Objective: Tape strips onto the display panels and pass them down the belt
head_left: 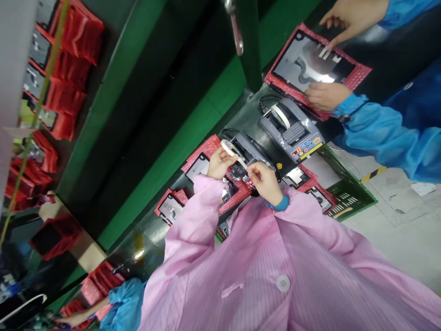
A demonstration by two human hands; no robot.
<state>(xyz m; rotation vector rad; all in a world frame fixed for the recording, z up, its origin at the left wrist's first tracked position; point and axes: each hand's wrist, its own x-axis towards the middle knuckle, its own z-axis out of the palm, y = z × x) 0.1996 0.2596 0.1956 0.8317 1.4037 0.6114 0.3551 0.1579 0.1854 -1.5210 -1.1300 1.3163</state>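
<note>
My left hand [220,164] grips a narrow roll of white tape [227,147] by its edge. A short strip of the tape runs from the roll toward my right hand [266,182], whose fingers pinch its loose end. Just behind both hands stands a grey tape dispenser [253,149], partly covered by them. Under my left hand and sleeve lies a flat dark panel [200,166] with metallic parts, on red bubble wrap [209,146].
A second tape dispenser [291,131] with coloured buttons stands to the right. Beyond it, a co-worker's hands [327,95] touch a panel [306,62] on red wrap. A green crate [367,201] sits at right. Stacks of red-wrapped panels [74,37] fill the left side.
</note>
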